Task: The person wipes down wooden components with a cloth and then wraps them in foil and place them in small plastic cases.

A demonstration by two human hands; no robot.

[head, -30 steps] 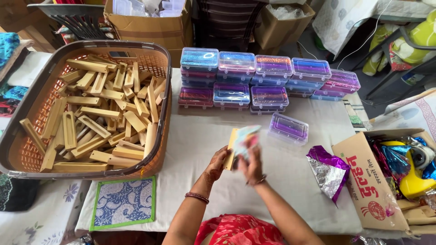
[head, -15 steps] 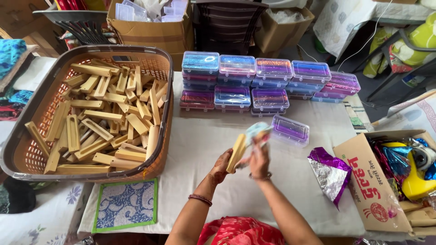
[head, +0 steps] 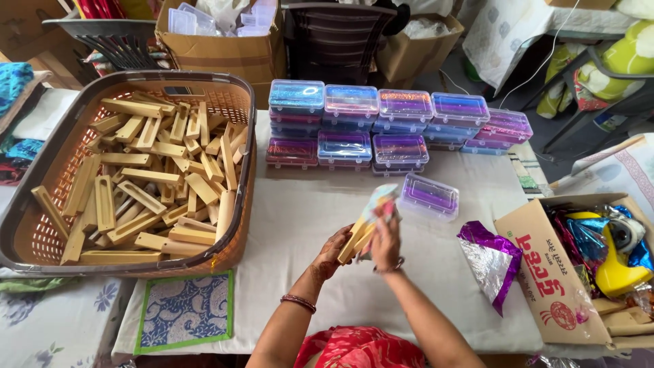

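My left hand (head: 334, 249) grips the lower end of a pale wooden block (head: 355, 238), tilted up to the right over the white-covered table (head: 293, 225). My right hand (head: 385, 240) holds a shiny pastel foil sheet (head: 379, 199) against the block's upper end. A single clear plastic box with a purple inside (head: 429, 195) lies just right of my hands. A crumpled purple-and-silver foil piece (head: 488, 260) lies further right.
A brown plastic basket (head: 242, 197) with several wooden blocks fills the left. Stacks of clear boxes with glittery contents (head: 381, 123) line the table's far side. An open cardboard box of foil rolls and tools (head: 545, 272) sits at right. A blue patterned mat (head: 184, 310) lies near left.
Both hands have tilted the block more upright and shifted slightly; the foil sheet has moved up around the block's top end.
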